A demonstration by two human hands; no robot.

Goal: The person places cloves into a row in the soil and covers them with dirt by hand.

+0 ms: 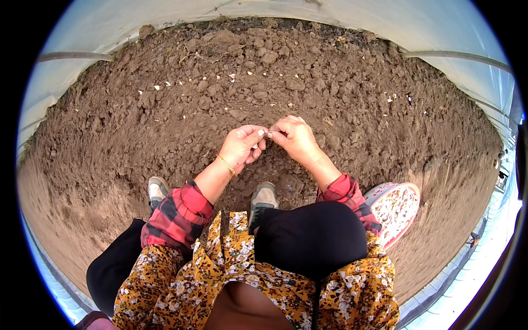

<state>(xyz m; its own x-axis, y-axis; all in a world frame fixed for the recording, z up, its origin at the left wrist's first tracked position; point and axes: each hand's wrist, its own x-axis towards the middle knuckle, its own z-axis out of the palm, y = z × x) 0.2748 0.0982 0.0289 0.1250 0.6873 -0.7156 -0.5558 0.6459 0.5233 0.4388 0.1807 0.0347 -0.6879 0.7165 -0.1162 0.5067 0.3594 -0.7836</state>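
My left hand (243, 144) and my right hand (296, 138) meet at the fingertips above the soil. A small pale piece, apparently a garlic clove (255, 147), shows among the curled fingers of my left hand. Thumb and forefinger of my right hand are pinched together against the left fingertips; whatever lies between them is too small to make out. Ahead, pale garlic cloves (156, 88) stand in a loose curved row in the brown tilled soil (350, 123). By my right knee, a basin (373, 194) is heaped with garlic cloves (397, 208).
Clods (270, 57) roughen the far side of the bed, below a plastic-film wall (288, 10) with curved poles (458, 54). More pale cloves (390, 99) lie to the right. My shoes (265, 196) rest on the soil close beneath my hands.
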